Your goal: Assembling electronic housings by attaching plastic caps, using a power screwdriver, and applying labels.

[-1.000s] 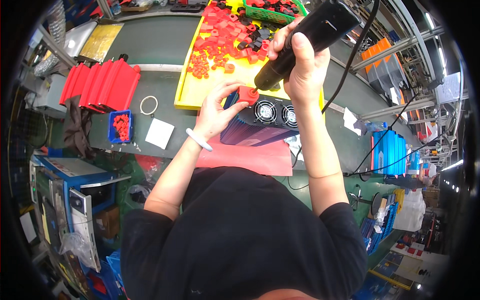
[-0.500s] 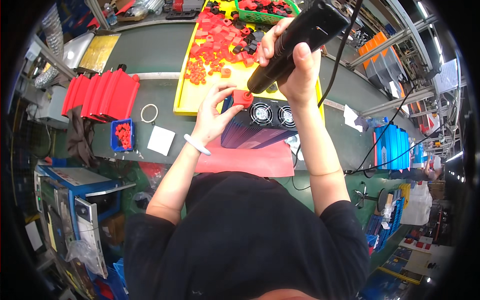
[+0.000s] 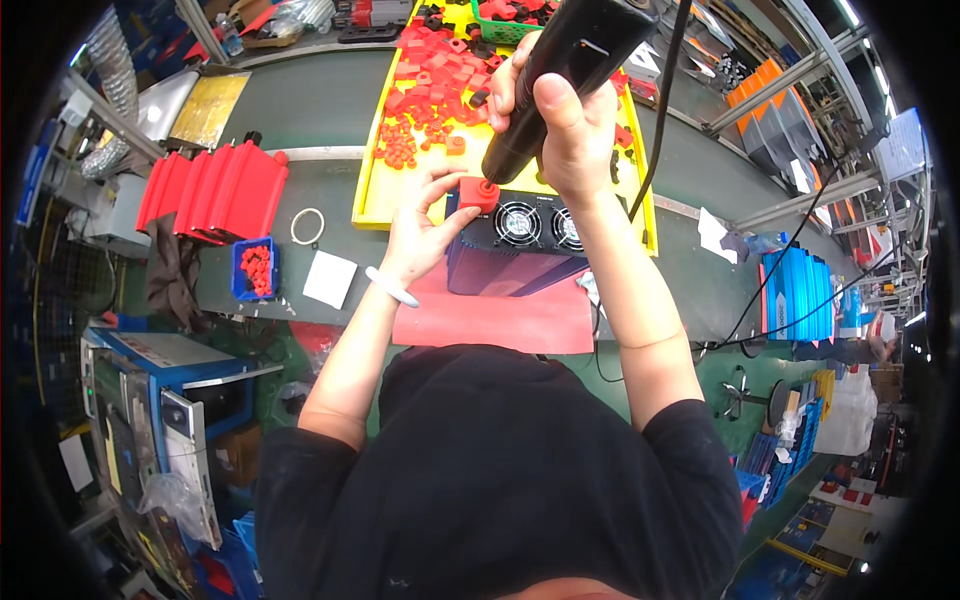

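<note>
The red cap (image 3: 478, 198) sits on the left end of the case's (image 3: 510, 272) top, right where the driver's (image 3: 578, 48) tip meets it; from here I can't quite make out whether the tip is seated inside. The right forearm covers part of one fan (image 3: 564, 231), and the upper edge cuts off the driver's back end and the basket (image 3: 503, 31). The left hand (image 3: 425, 238) pinches the cap between thumb and forefinger; the right hand (image 3: 575, 140) wraps its fingers round the driver, thumb along the near side. I count two fans, one basket, one yellow tray (image 3: 366, 200), one blue bin (image 3: 239, 272) and one white ring (image 3: 293, 228).
</note>
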`<state>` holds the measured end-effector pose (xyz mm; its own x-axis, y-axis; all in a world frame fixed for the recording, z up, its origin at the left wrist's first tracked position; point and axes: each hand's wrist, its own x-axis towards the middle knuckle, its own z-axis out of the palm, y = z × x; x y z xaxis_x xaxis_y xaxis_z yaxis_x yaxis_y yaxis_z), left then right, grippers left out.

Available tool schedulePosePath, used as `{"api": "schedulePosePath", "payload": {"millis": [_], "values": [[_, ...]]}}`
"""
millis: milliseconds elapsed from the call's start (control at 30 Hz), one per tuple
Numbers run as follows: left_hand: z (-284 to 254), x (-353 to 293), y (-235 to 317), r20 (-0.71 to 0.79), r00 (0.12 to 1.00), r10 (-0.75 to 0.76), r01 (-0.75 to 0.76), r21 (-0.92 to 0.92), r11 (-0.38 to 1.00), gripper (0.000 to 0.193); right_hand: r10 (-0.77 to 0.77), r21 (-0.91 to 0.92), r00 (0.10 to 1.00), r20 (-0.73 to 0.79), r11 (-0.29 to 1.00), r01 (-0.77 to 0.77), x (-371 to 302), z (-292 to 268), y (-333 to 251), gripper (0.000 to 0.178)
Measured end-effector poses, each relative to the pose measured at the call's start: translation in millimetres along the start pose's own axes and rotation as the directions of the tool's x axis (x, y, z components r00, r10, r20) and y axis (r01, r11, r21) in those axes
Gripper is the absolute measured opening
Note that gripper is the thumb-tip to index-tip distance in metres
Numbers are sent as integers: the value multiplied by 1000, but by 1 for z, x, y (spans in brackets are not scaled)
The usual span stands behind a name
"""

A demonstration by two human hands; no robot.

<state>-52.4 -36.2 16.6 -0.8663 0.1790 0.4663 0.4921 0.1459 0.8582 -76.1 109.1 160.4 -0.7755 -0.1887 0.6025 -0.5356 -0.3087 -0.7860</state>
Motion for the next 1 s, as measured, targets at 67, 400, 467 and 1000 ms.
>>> {"api": "schedulePosePath", "payload": {"millis": [67,400,467,1000], "values": [[1,-1,1,2,1000,-13,13,-12,1000,38,-3,11,1000,30,1000,3,-1,1,0,44],[-1,0,1,1,1000,-15,15,-3,1000,38,35,17,998,58,999,-36,6,3,0,51],[-1,1,2,21,1000,-21,22,-26,999,38,-9,13,995,98,1000,8,8,-2,3,57],[-1,0,-3,17,999,-27,26,40,999,41,-608,-161,793,40,779,606,38,-37,-129,52]]}}
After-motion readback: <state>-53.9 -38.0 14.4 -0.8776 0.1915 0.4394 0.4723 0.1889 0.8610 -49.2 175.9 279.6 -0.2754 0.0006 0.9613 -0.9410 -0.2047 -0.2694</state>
